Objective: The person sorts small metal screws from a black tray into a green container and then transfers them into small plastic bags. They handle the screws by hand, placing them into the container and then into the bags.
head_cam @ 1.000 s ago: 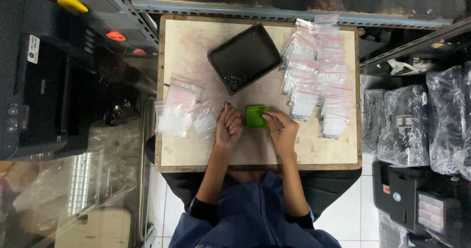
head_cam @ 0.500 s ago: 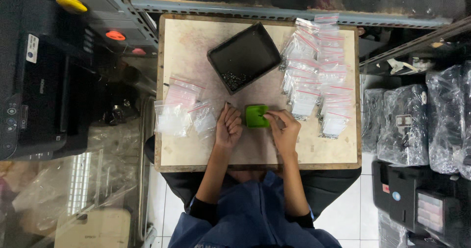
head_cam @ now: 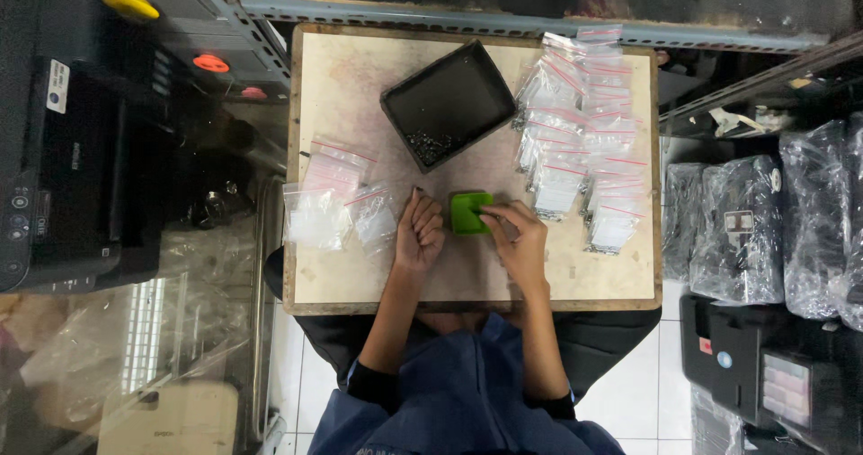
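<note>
A small green tray [head_cam: 469, 212] sits near the middle of the desk [head_cam: 342, 86], a squarish, bright green piece with low walls; what lies inside it is too small to tell. The right hand [head_cam: 520, 244] rests at its 4 o'clock edge, fingertips [head_cam: 487, 214] pressed together over the tray's right side, though whether they pinch anything cannot be told. The left hand [head_cam: 420, 230] lies at the tray's 9 o'clock, just beside it, its grip loosely curled with the fingers bent inward and holding nothing that shows. At 12 o'clock from the green tray stands a black rectangular tray [head_cam: 454, 91], turned at an angle, with a small heap of dark tiny parts [head_cam: 430, 145] gathered in its near corner. At 2 to 3 o'clock a wide overlapping spread of small clear zip bags with red seal strips [head_cam: 584, 131] covers the desk's right side. At 9 o'clock, beyond the left hand, a smaller cluster of the same clear bags [head_cam: 337, 203] lies at the desk's left edge, some hanging over it.
</note>
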